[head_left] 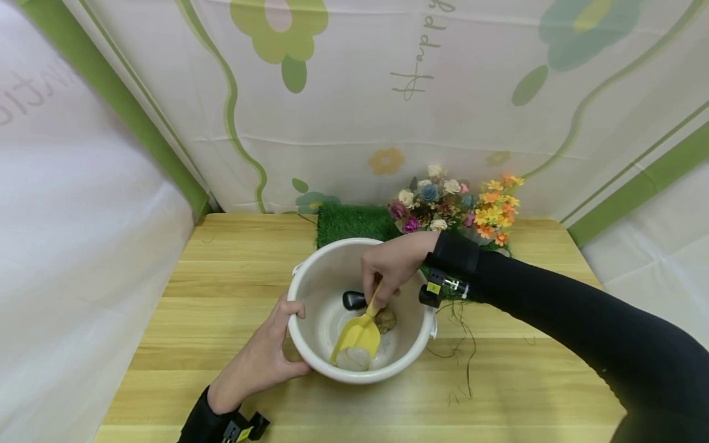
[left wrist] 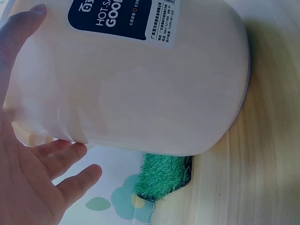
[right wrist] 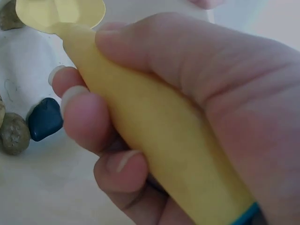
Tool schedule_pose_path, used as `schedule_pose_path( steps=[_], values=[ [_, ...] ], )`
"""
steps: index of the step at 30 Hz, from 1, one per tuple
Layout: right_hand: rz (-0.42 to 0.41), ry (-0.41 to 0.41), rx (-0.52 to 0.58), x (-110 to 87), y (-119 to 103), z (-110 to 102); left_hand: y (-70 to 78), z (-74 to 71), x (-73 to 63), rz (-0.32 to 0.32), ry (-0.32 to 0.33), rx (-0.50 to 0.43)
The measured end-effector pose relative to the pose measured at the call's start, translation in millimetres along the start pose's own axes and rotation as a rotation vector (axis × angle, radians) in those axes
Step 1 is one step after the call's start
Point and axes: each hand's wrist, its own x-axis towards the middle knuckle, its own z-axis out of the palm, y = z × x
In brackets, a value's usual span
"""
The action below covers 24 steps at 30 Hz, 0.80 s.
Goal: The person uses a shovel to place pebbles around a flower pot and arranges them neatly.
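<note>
1. The yellow shovel [head_left: 356, 332] slants blade-down inside the bucket; it looks like light, stiff plastic, best held along its thick handle, where the right hand [head_left: 393, 266] has fingers and thumb clamped round it.
2. The pale stone [head_left: 353, 359] lies at the blade's front end, probably hard, smooth and heavy for its size, apt to slide on plastic; cup it from beneath.
3. Beside the blade are a brown stone [head_left: 386, 320] and a glossy black stone [head_left: 353, 300], the latter likely slippery.
4. The white bucket [head_left: 354, 377] seems light and slightly flexible; its rim offers the surest hold. The left hand [head_left: 264, 354] grips there, a finger hooked over, thumb against the outer wall.
5. The bucket is at mid-table, before the turf mat [head_left: 351, 223] along the table's [head_left: 232, 295] far edge.
</note>
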Motion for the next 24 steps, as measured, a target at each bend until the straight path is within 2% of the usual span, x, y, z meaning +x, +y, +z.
schedule_pose_path(
  steps=[6, 10, 14, 24],
  values=[
    [-0.004, 0.028, 0.031, -7.7, 1, -2, 0.1, 0.0, 0.4, -0.003, -0.004, 0.005],
    [-0.029, 0.053, 0.104, -15.9, 1, -3, 0.7, -0.5, 1.0, -0.009, -0.012, 0.000],
    [-0.016, 0.083, 0.177, -23.4, 4, -1, 0.9, -0.7, 1.1, -0.011, -0.015, 0.001],
    [-0.035, 0.097, 0.212, -25.9, 7, 0, 0.4, 0.1, 0.8, -0.003, -0.009, -0.001]
  ],
)
